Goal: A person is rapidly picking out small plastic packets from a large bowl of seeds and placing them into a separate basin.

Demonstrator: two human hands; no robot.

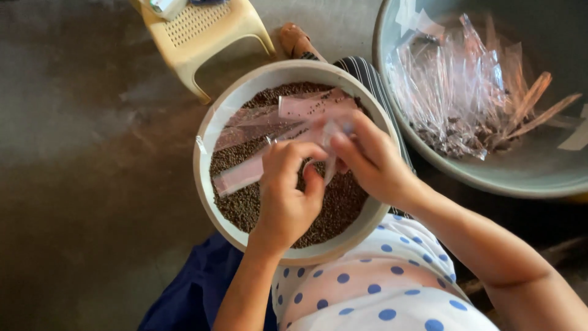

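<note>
With both hands, left hand (285,190) and right hand (367,162), pinching the small clear plastic bag (327,144), you risk it slipping and spilling back into the round white bowl of dark brown seeds (211,202) beneath them.

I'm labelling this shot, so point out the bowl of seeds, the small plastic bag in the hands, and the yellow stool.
bowl of seeds (211,132), head view, bare left rim.
small plastic bag (309,107), head view, pink strip.
yellow stool (196,27), head view, perforated seat.

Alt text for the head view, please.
Both hands, left hand and right hand, pinch a small clear plastic bag over a round bowl of small dark seeds. A grey basin of filled bags sits right; a plastic stool stands above.
</note>
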